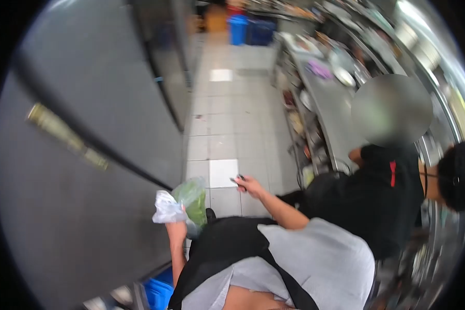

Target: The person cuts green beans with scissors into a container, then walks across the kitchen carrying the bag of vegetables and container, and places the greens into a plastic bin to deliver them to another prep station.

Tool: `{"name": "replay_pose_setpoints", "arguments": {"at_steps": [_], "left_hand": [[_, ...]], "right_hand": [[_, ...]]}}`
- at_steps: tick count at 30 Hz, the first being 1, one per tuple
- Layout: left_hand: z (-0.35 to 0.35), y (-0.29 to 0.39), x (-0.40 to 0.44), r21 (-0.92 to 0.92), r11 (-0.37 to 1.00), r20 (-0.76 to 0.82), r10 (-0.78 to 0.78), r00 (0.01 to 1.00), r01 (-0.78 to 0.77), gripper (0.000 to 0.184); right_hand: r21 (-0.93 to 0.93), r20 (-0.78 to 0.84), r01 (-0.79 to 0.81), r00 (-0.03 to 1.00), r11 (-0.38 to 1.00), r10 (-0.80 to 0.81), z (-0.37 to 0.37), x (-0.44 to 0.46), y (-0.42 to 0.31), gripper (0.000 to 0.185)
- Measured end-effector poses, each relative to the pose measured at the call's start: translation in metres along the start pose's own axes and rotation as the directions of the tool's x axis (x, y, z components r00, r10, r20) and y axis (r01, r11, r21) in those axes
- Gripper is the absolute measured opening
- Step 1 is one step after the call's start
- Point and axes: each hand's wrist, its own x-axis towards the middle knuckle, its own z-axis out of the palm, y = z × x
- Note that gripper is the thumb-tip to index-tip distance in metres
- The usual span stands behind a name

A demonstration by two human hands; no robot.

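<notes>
My left hand (176, 228) grips a clear plastic bag (195, 204) with something leafy green inside, low by the grey cabinet front. The bag's bunched whitish top sticks out to the left of the hand, and my fingers are partly hidden by the plastic. Over the tiled floor, my right hand (251, 186) is closed around a small slim black object (239, 179) whose tip points left. Its kind is too blurred to tell. The two hands are well apart.
Large grey metal doors (88, 206) stand close on my left. To the right, people in black are beside a steel counter (330, 108) laden with dishes and bags. A blue bin (237, 30) stands at the aisle's far end. Blue crates (157, 294) lie low behind my left arm.
</notes>
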Motion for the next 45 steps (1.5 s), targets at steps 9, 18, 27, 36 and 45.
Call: {"name": "replay_pose_setpoints", "arguments": {"at_steps": [9, 18, 27, 36, 45], "left_hand": [[0.071, -0.023, 0.236, -0.057, 0.998, 0.402, 0.03, 0.915, -0.008, 0.035], [0.212, -0.182, 0.348, 0.156, 0.964, 0.554, 0.094, 0.827, -0.214, 0.038], [0.277, -0.195, 0.394, 0.634, 0.709, 0.411, -0.647, 0.643, 0.309, 0.039], [0.343, -0.203, 0.414, 0.49, 0.825, 0.489, -0.527, 0.695, 0.281, 0.039], [0.448, -0.221, 0.559, 0.407, 0.891, 0.259, -0.326, 0.909, 0.203, 0.04]], "right_hand": [[-0.764, -0.547, -0.216, 0.717, 0.608, -0.432, -0.018, 0.019, -0.133, 0.023], [-0.699, -0.657, -0.336, 0.652, 0.631, -0.38, -0.166, 0.13, -0.177, 0.015], [-0.809, -0.333, 0.176, 0.65, 0.561, -0.683, -0.192, 0.335, -0.44, 0.019], [-0.364, -0.173, 0.608, 0.7, 0.706, -0.693, -0.113, 0.577, -0.655, 0.017], [-0.03, 0.09, 0.802, 0.596, 0.596, -0.798, 0.005, 0.752, -0.83, 0.019]]}}
